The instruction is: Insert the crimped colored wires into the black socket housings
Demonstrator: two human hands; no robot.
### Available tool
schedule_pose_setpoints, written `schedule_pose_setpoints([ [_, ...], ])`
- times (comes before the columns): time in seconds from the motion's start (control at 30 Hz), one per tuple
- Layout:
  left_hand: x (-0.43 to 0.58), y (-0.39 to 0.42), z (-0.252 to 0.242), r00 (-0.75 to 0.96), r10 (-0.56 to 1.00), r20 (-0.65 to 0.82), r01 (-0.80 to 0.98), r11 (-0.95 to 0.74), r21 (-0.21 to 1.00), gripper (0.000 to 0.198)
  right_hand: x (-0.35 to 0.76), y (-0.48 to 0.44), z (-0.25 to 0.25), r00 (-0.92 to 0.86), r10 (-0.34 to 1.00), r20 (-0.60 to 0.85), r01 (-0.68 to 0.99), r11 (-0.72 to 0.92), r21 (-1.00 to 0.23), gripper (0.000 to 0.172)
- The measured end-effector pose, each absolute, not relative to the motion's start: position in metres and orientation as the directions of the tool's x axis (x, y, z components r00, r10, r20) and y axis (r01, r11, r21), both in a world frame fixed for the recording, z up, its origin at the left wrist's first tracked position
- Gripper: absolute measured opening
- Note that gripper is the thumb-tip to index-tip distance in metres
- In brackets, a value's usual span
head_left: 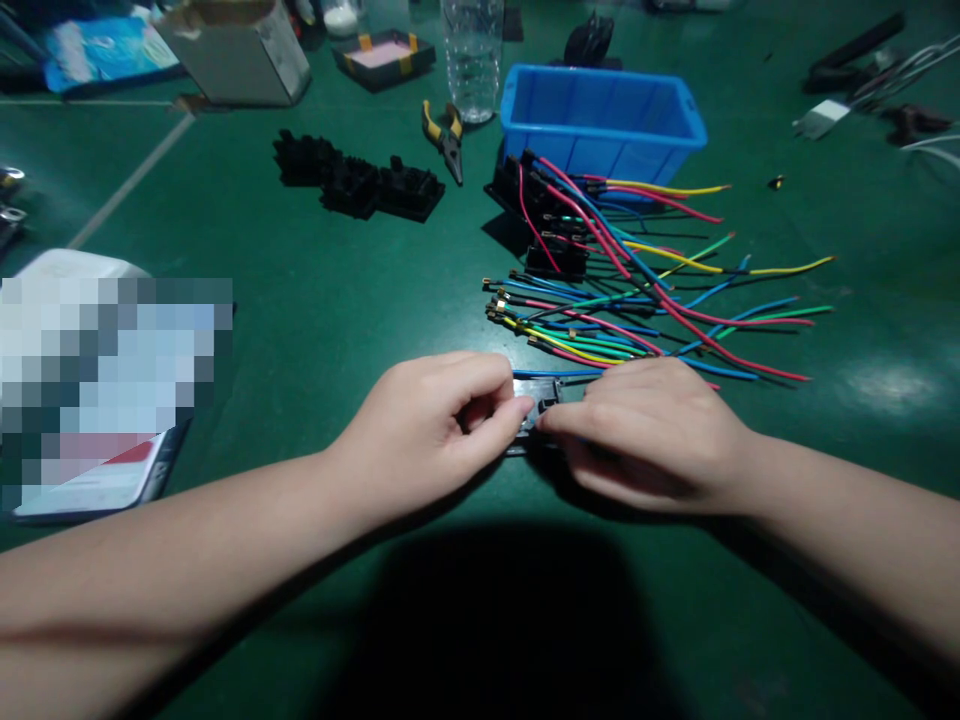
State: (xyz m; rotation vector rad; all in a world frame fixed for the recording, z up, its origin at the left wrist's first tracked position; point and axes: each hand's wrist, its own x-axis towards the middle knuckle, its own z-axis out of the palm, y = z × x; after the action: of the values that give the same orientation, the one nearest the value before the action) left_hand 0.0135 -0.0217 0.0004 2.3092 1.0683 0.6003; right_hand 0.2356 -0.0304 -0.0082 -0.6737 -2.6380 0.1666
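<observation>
Both hands are right in the middle of the frame, meeting over a small black plastic fitting (553, 398) just above the green worktop (360, 290). Here's the left hand (442, 415), curled nearly closed, thumb and forefinger pinching the fitting's left end! And the right hand (660, 430) is in from the other side, fingers folded, forefinger tip touching the fitting; its thumb is hidden, so I can't tell whether it grips. Just above them lies a spread of loose coloured wires (600, 343), with wired black sockets (556, 258) at upper right of centre, against a blue plastic bin (637, 160). Over at upper centre, yellow-handled pliers (448, 138) lie beside a clear bottle (472, 60), and a row of black modules (360, 187) sits at upper left of centre.
</observation>
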Motion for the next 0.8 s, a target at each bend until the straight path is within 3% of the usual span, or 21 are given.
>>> schedule_pose_setpoints([
  [0.17,0.0132,-0.0228,-0.0003,0.603,0.777,0.183,0.538,-0.565,0.625,0.023,0.235,-0.0301,-0.0083,-0.801,0.474,0.366,0.429,0.88,-0.201,0.016],
  [0.33,0.0105,-0.0226,-0.0011,0.537,0.821,0.192,0.475,-0.483,0.736,0.003,0.2351,-0.0303,-0.0077,-0.805,0.465,0.368,0.424,0.885,-0.191,0.016],
  [0.47,0.0094,-0.0231,-0.0014,0.537,0.83,0.151,0.436,-0.427,0.793,0.013,0.2361,-0.0302,-0.0081,-0.803,0.469,0.368,0.425,0.883,-0.199,0.016],
  [0.8,0.0114,-0.0257,-0.0004,0.551,0.831,0.076,0.431,-0.361,0.827,0.012,0.2353,-0.0298,-0.0092,-0.797,0.47,0.38,0.42,0.883,-0.211,0.017],
])
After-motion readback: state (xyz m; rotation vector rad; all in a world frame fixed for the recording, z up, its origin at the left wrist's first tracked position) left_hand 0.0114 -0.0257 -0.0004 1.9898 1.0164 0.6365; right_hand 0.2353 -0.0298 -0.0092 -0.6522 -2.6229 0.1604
